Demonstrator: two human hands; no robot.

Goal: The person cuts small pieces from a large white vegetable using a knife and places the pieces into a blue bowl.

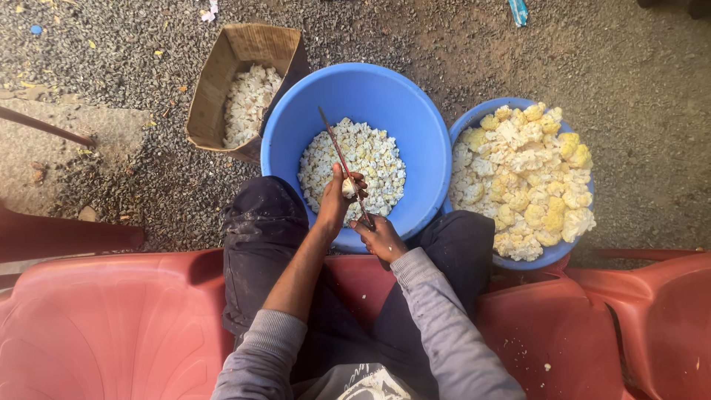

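While the left hand [337, 201] pinches a knobbly floret [348, 188] — the right hand [381, 237] grips a thin knife [343, 164].

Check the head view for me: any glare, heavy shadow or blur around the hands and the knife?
Head view: soft, even daylight, no glare; left hand and right hand look sharp, the knife reads clearly over the blue tub; frame edges curve slightly.

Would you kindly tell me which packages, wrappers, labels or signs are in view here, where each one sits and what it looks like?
Cardboard box: on the gravel left of the big blue tub, brown, open-topped, tilted, holding white cauliflower pieces.
Wrapper scrap: top edge on the ground, small, blue and white, too small to make out.
No signs or screens.
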